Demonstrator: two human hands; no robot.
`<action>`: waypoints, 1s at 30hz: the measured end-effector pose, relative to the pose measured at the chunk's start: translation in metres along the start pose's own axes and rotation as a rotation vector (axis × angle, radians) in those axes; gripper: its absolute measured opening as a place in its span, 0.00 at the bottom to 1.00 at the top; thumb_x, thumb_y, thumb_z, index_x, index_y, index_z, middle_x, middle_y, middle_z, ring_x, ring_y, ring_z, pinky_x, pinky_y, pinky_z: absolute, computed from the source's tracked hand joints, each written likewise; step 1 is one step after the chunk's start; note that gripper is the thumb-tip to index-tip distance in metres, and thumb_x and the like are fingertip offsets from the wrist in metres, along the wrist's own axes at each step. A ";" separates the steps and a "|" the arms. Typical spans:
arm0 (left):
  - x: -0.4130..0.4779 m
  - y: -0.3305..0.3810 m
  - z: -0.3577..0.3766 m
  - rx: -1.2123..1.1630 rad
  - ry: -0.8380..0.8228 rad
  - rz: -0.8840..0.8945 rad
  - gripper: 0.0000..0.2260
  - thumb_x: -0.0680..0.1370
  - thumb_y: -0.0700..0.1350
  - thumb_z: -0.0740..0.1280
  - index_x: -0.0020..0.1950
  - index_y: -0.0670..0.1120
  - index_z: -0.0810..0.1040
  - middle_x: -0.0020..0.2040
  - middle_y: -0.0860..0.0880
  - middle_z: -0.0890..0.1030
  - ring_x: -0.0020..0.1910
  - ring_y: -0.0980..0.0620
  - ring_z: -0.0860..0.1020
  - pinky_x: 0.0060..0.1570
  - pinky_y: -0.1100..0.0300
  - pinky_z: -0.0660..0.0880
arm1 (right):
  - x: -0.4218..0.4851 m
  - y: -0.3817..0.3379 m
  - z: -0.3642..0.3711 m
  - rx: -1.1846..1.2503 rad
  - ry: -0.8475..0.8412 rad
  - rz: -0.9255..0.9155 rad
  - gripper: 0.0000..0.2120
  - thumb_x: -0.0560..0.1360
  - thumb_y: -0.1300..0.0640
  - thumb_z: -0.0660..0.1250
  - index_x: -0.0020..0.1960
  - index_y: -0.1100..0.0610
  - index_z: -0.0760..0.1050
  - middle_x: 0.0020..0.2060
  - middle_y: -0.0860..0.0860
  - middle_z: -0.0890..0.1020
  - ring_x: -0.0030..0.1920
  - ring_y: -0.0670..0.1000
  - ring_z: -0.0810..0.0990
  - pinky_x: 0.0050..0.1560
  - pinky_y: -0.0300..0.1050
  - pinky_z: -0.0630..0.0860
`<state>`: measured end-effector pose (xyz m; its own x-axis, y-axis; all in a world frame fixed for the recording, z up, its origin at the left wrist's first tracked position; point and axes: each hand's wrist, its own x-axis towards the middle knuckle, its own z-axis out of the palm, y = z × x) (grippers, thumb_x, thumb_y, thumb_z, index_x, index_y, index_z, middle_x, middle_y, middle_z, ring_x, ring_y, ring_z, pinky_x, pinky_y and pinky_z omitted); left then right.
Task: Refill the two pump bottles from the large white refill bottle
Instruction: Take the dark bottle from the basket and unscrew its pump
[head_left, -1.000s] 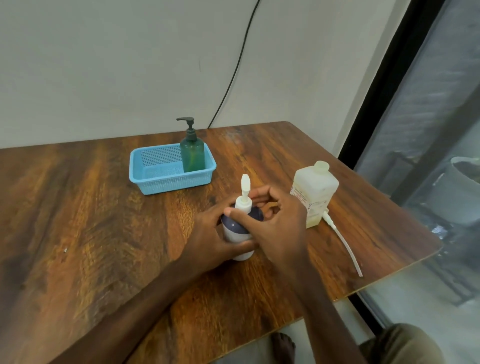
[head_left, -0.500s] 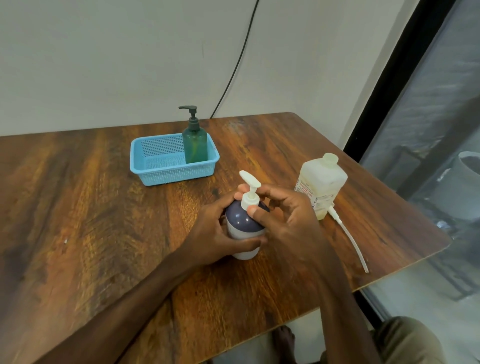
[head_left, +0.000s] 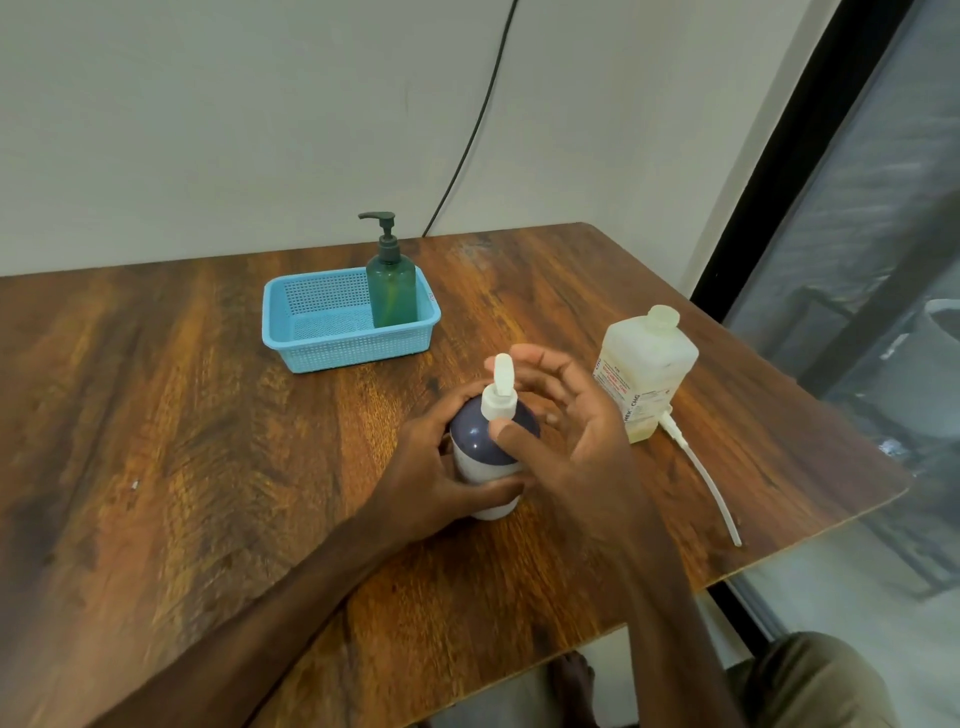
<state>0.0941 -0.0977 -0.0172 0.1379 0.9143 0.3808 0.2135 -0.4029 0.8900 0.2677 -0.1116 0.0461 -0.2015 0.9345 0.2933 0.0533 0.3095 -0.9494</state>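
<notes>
On the counter, near side: purple pump bottle (head_left: 485, 452) stands upright between both hands.
Left hand (head_left: 423, 470): wrapped round the bottle's lower body, fingers behind, thumb across the front; firm hold.
Right hand (head_left: 569, 431): fingers spread and loosely bent around the pump head (head_left: 500, 389), thumb tip on the dark dome just under the collar; not clamped on anything I can see.
Step, my read: working the pump collar to get the top off for filling.
Purple bottle handling: rigid plastic, smooth rounded wall, probably light if near empty. Slippery if soapy. Brace low on the body and turn at the collar, not at the thin nozzle, which would flex.
White refill bottle (head_left: 647, 369): upright just right of the right hand, cap looks on. Square, flat-sided, looks part full, so likely the heaviest item here. Grip across the flat sides at mid-height, with the other hand under the base when tipping.
Green pump bottle (head_left: 392, 293): upright in the right end of the blue basket (head_left: 337, 351), far side, pump fitted, well apart from the hands.
White tube (head_left: 701, 478): lies loose from the refill bottle's base toward the counter (head_left: 208, 415) edge; thin, bendy, easy to snag.
Risk: narrow necks, so pour slowly.
</notes>
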 end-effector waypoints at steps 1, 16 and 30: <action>0.000 0.001 0.000 -0.003 0.002 0.001 0.39 0.68 0.44 0.84 0.75 0.43 0.71 0.68 0.49 0.81 0.67 0.47 0.81 0.63 0.46 0.81 | 0.001 -0.001 0.001 -0.039 0.044 -0.019 0.28 0.70 0.61 0.80 0.67 0.50 0.74 0.57 0.40 0.83 0.61 0.42 0.81 0.58 0.40 0.80; -0.001 0.010 0.002 -0.022 0.021 0.024 0.37 0.68 0.45 0.82 0.74 0.50 0.72 0.67 0.55 0.81 0.67 0.51 0.81 0.63 0.55 0.80 | 0.001 0.004 0.011 -0.111 0.179 0.033 0.25 0.70 0.54 0.81 0.64 0.47 0.76 0.55 0.40 0.84 0.58 0.41 0.82 0.56 0.39 0.82; -0.001 0.005 0.003 0.031 0.021 0.003 0.37 0.68 0.46 0.83 0.74 0.47 0.72 0.66 0.52 0.82 0.65 0.49 0.81 0.62 0.48 0.81 | -0.003 0.006 0.008 0.036 0.109 -0.005 0.24 0.74 0.63 0.74 0.67 0.51 0.75 0.59 0.44 0.84 0.63 0.46 0.81 0.60 0.45 0.81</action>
<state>0.0976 -0.1011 -0.0142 0.1179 0.9135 0.3893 0.2431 -0.4066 0.8806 0.2611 -0.1143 0.0387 -0.0943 0.9470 0.3070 0.0168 0.3099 -0.9506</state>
